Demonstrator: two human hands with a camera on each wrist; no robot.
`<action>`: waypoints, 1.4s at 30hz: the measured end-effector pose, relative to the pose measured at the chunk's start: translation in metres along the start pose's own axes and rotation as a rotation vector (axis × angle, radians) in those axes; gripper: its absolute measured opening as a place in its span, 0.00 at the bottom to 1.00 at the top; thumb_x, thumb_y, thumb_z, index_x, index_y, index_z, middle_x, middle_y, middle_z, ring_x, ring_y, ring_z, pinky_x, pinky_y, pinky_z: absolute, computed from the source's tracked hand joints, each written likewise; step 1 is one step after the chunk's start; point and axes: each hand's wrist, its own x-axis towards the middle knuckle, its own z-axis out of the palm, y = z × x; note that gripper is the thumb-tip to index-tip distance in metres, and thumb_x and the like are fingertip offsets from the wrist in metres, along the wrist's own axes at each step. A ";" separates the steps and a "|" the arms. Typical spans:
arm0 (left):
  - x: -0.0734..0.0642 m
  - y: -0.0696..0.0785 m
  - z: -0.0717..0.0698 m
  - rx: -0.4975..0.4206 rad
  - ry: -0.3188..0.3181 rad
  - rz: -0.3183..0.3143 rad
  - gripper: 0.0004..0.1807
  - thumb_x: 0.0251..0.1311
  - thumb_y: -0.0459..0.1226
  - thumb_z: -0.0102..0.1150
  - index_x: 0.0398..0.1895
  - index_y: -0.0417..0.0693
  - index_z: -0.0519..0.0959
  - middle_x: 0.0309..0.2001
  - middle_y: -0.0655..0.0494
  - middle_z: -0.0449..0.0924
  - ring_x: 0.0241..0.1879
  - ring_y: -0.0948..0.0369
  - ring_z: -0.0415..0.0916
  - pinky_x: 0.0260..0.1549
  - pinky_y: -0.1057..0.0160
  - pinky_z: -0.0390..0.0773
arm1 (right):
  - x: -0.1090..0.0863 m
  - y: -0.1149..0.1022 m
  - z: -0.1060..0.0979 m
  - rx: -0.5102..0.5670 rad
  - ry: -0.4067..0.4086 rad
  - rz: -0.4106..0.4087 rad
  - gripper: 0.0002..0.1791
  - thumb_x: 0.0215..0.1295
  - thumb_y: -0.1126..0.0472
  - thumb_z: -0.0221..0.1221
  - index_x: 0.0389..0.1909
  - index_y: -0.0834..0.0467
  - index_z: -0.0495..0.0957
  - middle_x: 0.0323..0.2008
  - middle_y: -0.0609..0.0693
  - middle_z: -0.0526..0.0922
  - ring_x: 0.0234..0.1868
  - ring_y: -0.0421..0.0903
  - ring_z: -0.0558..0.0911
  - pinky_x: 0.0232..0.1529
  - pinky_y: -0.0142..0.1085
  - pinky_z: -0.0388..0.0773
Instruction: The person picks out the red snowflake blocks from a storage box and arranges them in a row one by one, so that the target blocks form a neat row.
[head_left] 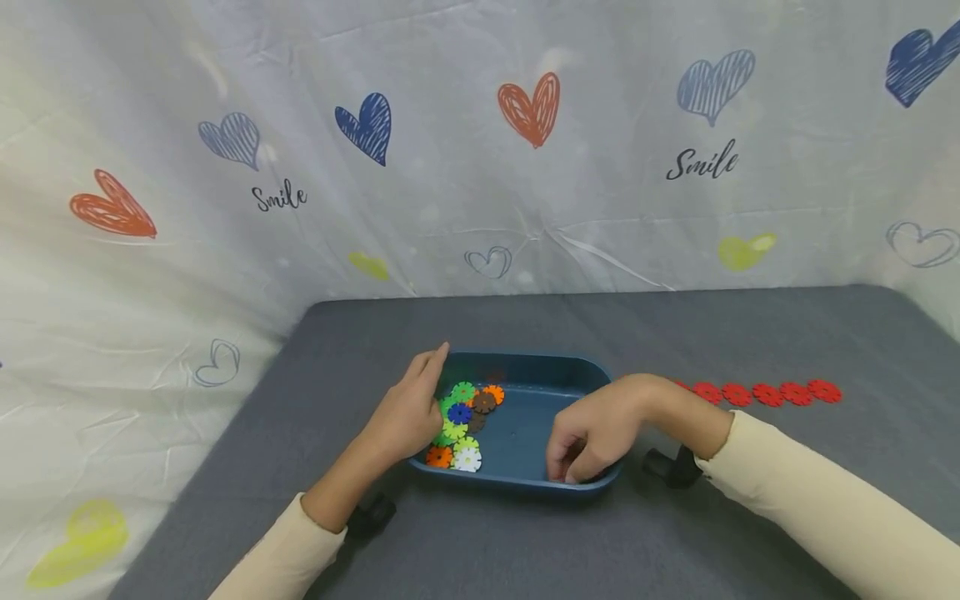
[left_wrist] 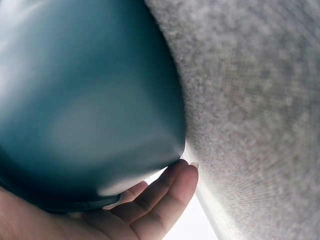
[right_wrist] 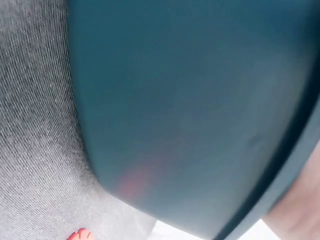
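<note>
A blue plastic tray (head_left: 525, 479) lies on the table, with notched flower-shaped discs at its left end: green, orange, brown, a blue disc (head_left: 460, 413) and a white disc (head_left: 467, 459). My left hand (head_left: 405, 417) grips the tray's left side, thumb at the rim; in the left wrist view its fingers (left_wrist: 167, 200) lie along the outer wall. Over the right wall reaches my right hand (head_left: 600, 429), fingers bent down inside the near right corner. Its fingertips are low by the near wall, and I cannot tell whether they hold a disc.
A row of several red discs (head_left: 767, 395) runs across the grey table (head_left: 675, 333) right of the tray, partly behind the right wrist. A white curtain (head_left: 450, 208) printed with hearts hangs behind and at the left of the table.
</note>
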 end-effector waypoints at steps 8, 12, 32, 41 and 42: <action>0.000 -0.001 -0.001 0.011 0.013 0.018 0.41 0.63 0.23 0.43 0.81 0.45 0.49 0.73 0.43 0.57 0.13 0.62 0.54 0.18 0.62 0.63 | 0.001 0.007 0.003 0.096 0.233 0.093 0.20 0.62 0.78 0.53 0.44 0.55 0.85 0.33 0.41 0.83 0.30 0.35 0.78 0.37 0.32 0.78; 0.000 -0.001 -0.001 0.005 0.009 0.018 0.41 0.63 0.23 0.43 0.81 0.45 0.48 0.74 0.43 0.56 0.13 0.62 0.55 0.18 0.62 0.63 | 0.001 0.011 0.008 0.057 0.390 0.065 0.17 0.62 0.76 0.58 0.44 0.55 0.85 0.36 0.41 0.84 0.31 0.36 0.78 0.39 0.34 0.79; -0.001 -0.001 0.000 0.009 0.007 0.020 0.41 0.64 0.23 0.43 0.81 0.45 0.48 0.74 0.42 0.56 0.13 0.63 0.54 0.17 0.63 0.61 | 0.009 0.016 0.016 0.159 0.849 0.118 0.05 0.62 0.69 0.67 0.37 0.57 0.87 0.27 0.45 0.85 0.28 0.44 0.84 0.33 0.40 0.82; -0.001 -0.001 0.001 0.008 0.016 0.026 0.40 0.64 0.23 0.43 0.81 0.44 0.49 0.73 0.41 0.56 0.13 0.62 0.53 0.17 0.62 0.61 | 0.010 0.014 0.016 0.232 0.901 0.138 0.03 0.61 0.70 0.68 0.34 0.60 0.86 0.26 0.48 0.86 0.26 0.46 0.84 0.33 0.44 0.83; -0.001 -0.001 0.001 0.009 0.017 0.028 0.41 0.64 0.23 0.43 0.81 0.44 0.48 0.73 0.41 0.56 0.13 0.62 0.53 0.17 0.62 0.61 | 0.010 0.014 0.016 0.232 0.900 0.135 0.03 0.61 0.70 0.67 0.35 0.61 0.86 0.26 0.48 0.86 0.26 0.46 0.84 0.33 0.44 0.83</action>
